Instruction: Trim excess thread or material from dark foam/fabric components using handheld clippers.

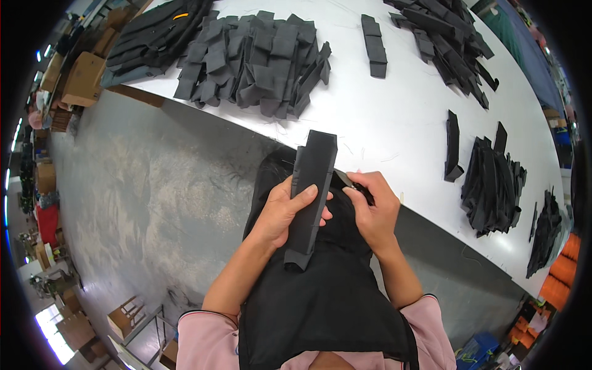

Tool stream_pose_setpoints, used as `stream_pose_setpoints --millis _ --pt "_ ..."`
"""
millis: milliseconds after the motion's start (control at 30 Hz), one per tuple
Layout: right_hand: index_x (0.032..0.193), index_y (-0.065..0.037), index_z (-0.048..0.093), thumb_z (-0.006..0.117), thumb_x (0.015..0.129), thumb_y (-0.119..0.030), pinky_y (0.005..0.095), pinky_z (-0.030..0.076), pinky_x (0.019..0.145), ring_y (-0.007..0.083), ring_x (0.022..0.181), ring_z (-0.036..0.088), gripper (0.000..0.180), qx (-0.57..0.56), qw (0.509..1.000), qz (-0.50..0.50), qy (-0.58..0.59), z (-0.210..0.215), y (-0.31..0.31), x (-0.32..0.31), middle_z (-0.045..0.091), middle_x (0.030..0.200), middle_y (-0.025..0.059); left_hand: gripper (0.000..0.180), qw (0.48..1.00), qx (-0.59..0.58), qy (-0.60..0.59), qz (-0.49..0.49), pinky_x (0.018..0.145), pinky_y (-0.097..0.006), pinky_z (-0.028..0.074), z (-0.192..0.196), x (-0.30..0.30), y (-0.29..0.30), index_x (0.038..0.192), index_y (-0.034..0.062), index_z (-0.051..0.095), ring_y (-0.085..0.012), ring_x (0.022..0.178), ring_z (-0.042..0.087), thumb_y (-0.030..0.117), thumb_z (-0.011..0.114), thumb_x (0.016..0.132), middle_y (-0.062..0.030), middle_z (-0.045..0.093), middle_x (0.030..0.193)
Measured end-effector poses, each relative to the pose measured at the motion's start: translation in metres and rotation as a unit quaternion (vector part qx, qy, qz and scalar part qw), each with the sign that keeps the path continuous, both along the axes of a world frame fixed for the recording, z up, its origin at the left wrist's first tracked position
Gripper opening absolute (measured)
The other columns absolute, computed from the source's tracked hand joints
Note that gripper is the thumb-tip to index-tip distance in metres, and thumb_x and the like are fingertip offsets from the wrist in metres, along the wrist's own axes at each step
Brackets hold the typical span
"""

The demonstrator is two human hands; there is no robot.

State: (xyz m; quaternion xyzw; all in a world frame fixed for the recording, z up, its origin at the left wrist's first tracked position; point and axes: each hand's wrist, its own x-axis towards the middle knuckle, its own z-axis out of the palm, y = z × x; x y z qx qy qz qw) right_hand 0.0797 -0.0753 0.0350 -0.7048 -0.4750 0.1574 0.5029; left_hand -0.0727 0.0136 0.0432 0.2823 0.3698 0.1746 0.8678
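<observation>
My left hand (pixel 285 211) grips a long, flat black fabric piece (pixel 313 185) around its middle, holding it upright over my black apron (pixel 320 302). My right hand (pixel 375 208) pinches a small dark tool or snip at the piece's right edge; the tool is mostly hidden by my fingers. Both hands are close together just in front of the white table's near edge (pixel 425 216).
On the white table lie a big heap of folded black fabric pieces (pixel 256 58), a short stack (pixel 374 46), a pile at the far right (pixel 447 40), and more piles near the right edge (pixel 493 185). Grey floor and cardboard boxes (pixel 83 77) are to the left.
</observation>
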Motion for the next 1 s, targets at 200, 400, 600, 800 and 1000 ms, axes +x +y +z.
stream_pose_setpoints --millis 200,400,600,800,1000 --pt "0.096 -0.003 0.063 0.068 0.073 0.0 0.0264 0.047 0.052 0.0166 0.059 0.057 0.024 0.0 0.998 0.061 -0.017 0.012 0.008 -0.006 0.053 0.085 0.0071 0.028 0.999 0.031 0.029 -0.012 0.06 -0.029 0.056 0.0 0.001 -0.003 0.111 0.0003 0.049 -0.0185 0.07 0.065 0.016 0.059 0.091 -0.0108 0.062 0.091" --pt "0.095 -0.003 0.065 0.069 0.073 -0.001 0.0278 0.046 0.05 0.0176 0.056 0.057 0.022 -0.015 0.994 0.081 -0.073 0.002 0.013 -0.003 0.051 0.079 0.007 0.033 0.996 0.062 0.041 -0.047 0.061 -0.026 0.054 0.007 0.004 -0.006 0.12 0.0008 0.045 -0.0159 0.071 0.064 0.017 0.056 0.092 -0.0102 0.061 0.096" --pt "0.094 -0.004 0.065 0.069 0.071 0.0 0.0282 0.044 0.05 0.0186 0.059 0.056 0.023 0.02 0.996 0.042 -0.072 0.006 0.0 -0.001 0.051 0.078 0.0069 0.036 0.995 0.064 0.042 -0.061 0.06 -0.026 0.053 0.004 0.001 -0.005 0.121 0.0002 0.044 -0.016 0.071 0.064 0.018 0.056 0.092 -0.0108 0.061 0.095" --pt "0.094 -0.003 0.065 0.07 0.07 -0.001 0.0287 0.043 0.05 0.0193 0.059 0.056 0.024 0.021 0.995 0.067 -0.067 0.001 0.001 0.002 0.05 0.077 0.0069 0.034 0.992 0.075 0.047 -0.094 0.059 -0.025 0.053 0.008 0.003 -0.007 0.118 0.0001 0.045 -0.0156 0.07 0.064 0.018 0.056 0.092 -0.01 0.061 0.093" --pt "0.093 -0.004 0.065 0.07 0.07 -0.001 0.0296 0.043 0.049 0.0197 0.057 0.054 0.024 0.022 0.993 0.078 -0.086 0.0 0.002 0.003 0.049 0.075 0.0066 0.032 0.987 0.092 0.064 -0.118 0.059 -0.025 0.053 0.01 0.0 -0.006 0.117 0.0003 0.045 -0.0153 0.069 0.064 0.016 0.056 0.092 -0.0108 0.062 0.093"
